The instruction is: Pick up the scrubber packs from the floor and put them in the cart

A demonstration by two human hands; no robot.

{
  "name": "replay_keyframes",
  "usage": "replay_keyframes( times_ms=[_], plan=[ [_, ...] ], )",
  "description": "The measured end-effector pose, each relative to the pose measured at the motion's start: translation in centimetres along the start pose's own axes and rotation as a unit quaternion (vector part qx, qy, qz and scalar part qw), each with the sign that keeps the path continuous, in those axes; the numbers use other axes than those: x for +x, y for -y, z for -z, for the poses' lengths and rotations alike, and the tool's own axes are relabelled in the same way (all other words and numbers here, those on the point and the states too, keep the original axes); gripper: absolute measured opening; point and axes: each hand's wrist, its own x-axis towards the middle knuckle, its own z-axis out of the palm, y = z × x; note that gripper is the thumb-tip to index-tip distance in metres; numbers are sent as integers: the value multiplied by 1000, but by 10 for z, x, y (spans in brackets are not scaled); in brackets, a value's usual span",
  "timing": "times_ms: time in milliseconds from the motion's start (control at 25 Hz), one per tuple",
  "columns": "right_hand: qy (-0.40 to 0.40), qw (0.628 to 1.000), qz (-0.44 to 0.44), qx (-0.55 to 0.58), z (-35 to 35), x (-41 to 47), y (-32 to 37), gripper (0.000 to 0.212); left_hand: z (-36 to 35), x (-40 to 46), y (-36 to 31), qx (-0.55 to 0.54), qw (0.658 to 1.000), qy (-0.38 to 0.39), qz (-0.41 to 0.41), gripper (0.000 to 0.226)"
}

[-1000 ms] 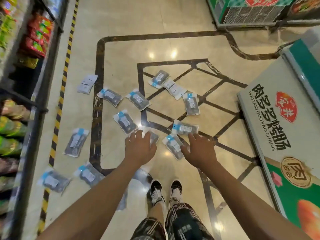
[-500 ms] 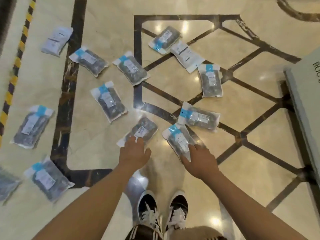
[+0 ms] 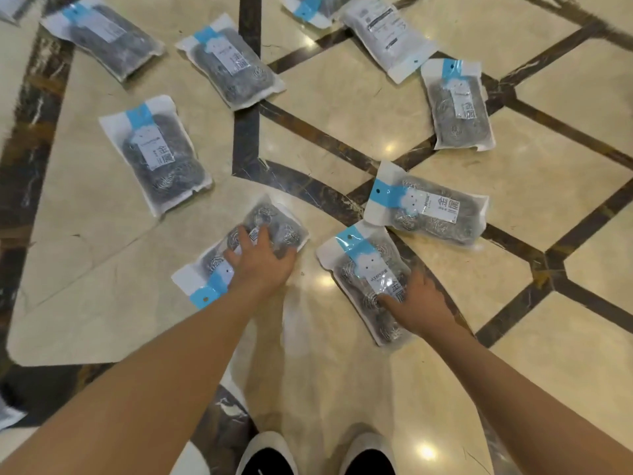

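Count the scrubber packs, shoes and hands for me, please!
Scrubber packs, blue label up: 8
Scrubber pack, white back up: 1
Shoes: 2
Hands: 2
Total: 13, leaving out cut-off scraps at the edges.

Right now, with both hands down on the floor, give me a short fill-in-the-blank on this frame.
1. The left hand rests on a scrubber pack whose blue tab points toward the ____.
2. The right hand touches ____ pack.
3. The packs lie on the ____.

Missing: person; one; floor
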Motion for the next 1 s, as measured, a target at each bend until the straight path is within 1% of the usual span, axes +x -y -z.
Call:
replay_keyframes(
  times_ms=[40,80,120,160,200,240,280,320,360,400,440,480,520,560,600,680,720,800,880,1000],
  plan=[
    [-5,1000,0,-8,-4,1,-1,106,-4,-6,8,24,999,2,-42,71],
    [-11,999,1,-34,-6,-1,0,106,-5,-15,17,52,994,2,-91,59],
    [-16,998,0,-57,-9,-3,0,105,-7,-23,30,89,985,15,-146,45],
    [-23,998,-5,-59,-10,-6,2,106,-6,-33,42,133,969,24,-206,37],
    [-23,999,-20,-38,-12,-6,2,108,-5,-39,55,150,953,30,-261,33],
    [-17,999,-43,-7,-13,-6,2,111,-7,-46,69,163,944,18,-287,28],
    [-6,997,-66,27,-17,-5,1,111,-14,-55,81,149,945,-11,-291,29],
    [3,995,-81,58,-21,-3,0,105,-19,-65,90,134,964,-53,-225,49],
    [14,992,-92,84,-26,-1,-3,96,-26,-74,97,85,986,-89,-112,77],
    [25,988,-102,118,-30,0,-5,93,-31,-84,99,-5,994,-109,29,101],
    [31,979,-109,169,-36,1,-10,97,-34,-91,102,-85,979,-99,157,117],
    [33,965,-120,231,-41,1,-14,103,-34,-94,101,-141,959,-66,237,124],
    [28,949,-127,289,-42,-2,-15,105,-30,-95,100,-182,945,-31,270,121],
    [26,931,-123,342,-39,-12,-11,100,-25,-96,100,-218,938,-19,269,113],
    [30,918,-118,377,-35,-22,-8,90,-19,-98,98,-250,933,-15,258,102],
    [39,907,-115,403,-21,-53,0,70,2,-114,86,-274,935,-1,227,87],
    [50,905,-106,408,-11,-71,3,66,15,-129,78,-273,938,12,212,85],
    [72,902,-83,418,18,-111,7,64,49,-169,58,-288,938,20,191,81],
    [91,895,-55,433,54,-157,12,61,89,-211,37,-310,932,16,186,69],
    [87,887,-11,453,130,-230,22,64,158,-277,2,-351,915,30,198,56]
  ],
)
